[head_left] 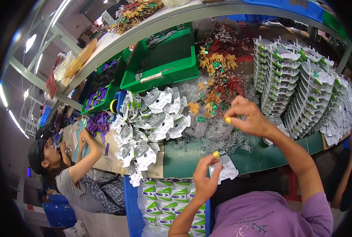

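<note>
Near the front edge of the green bench, my left hand (206, 178) has its thumb and index finger apart, with a yellow cover on a fingertip. Right beside it lies a white and clear plastic housing (226, 169) at the bench edge; I see no grip on it. My right hand (248, 117) is raised over the bench with its fingers curled in, a yellow cover on one tip. Whatever those fingers may hold is too small to make out. Below and behind it spreads a heap of clear plastic parts (225, 134), with red wires and orange-yellow connectors (215, 85) further back.
White and green housings (158, 112) are piled to the left, and tall stacks of them (280, 77) stand to the right. A green bin (160, 77) sits behind. A blue crate (133, 209) of wrapped housings stands below the bench. Another person (77, 173) works at the left.
</note>
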A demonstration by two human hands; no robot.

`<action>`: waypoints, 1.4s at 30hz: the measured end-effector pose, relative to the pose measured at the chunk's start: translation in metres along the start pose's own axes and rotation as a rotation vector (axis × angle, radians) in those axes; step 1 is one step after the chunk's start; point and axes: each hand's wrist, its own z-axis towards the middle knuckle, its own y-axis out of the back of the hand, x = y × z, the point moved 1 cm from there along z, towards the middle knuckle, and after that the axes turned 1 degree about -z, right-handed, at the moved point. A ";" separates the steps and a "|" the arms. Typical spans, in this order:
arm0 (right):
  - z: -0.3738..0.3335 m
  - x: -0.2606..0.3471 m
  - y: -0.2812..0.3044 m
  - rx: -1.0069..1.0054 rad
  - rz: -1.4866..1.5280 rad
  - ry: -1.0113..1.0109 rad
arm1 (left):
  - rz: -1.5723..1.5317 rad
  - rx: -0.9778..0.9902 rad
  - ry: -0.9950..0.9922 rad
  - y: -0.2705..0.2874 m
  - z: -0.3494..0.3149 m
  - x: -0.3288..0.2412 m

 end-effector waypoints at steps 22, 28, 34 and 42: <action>-0.037 0.032 -0.038 0.056 0.172 0.051 | -0.472 -0.107 0.163 -0.007 0.050 -0.008; -0.045 0.033 -0.027 0.134 0.102 0.014 | -0.493 -0.028 0.233 -0.017 0.039 0.005; -0.042 0.029 -0.027 0.269 0.235 -0.137 | -0.601 0.071 0.322 -0.005 0.032 0.007; -0.018 0.023 -0.032 0.335 0.455 -0.070 | -1.155 0.142 0.769 0.019 0.043 -0.008</action>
